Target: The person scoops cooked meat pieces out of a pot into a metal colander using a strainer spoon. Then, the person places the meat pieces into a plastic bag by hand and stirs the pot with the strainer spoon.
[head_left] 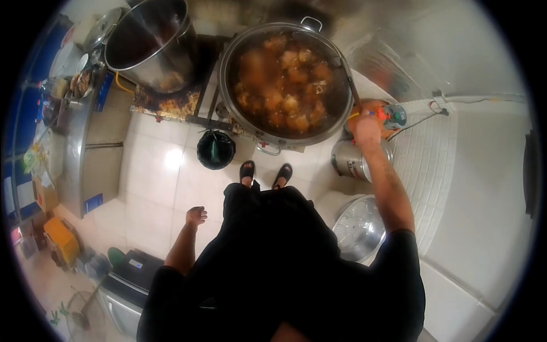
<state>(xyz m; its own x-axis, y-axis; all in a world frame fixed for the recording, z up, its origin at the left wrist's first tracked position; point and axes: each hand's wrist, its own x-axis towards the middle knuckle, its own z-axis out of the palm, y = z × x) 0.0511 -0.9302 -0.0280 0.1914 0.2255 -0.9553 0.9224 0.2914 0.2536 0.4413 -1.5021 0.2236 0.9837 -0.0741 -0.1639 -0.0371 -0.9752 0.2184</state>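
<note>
Head view: a wide round metal pot (228, 105) stands in the far middle, full of brown liquid and lumpy orange-brown pieces (290, 105). Across its right rim lies a long dark handle (354, 91), its long axis running from the near right, by the right hand (367, 130), toward the far left. Whatever it ends in cannot be made out clearly. The right hand's grip looks closed, its fingers at the near end of this slim, straight handle, though blur hides the exact hold. Just beside that hand sits an orange rounded object with a red and green top (393, 116); nearer is a shiny cylindrical metal container (348, 158), then a perforated metal basin (360, 228).

The left hand (196, 215) hangs over the pale tiled floor (152, 171), fingers loosely curled, holding nothing. Left of the pot, a bin with a crinkled black liner (216, 149) stands on the floor, and a deep, smooth steel stockpot (165, 65) sits beyond it over a brown-stained, scorched surface (165, 104). A steel worktop (85, 134) runs along the far left.
</note>
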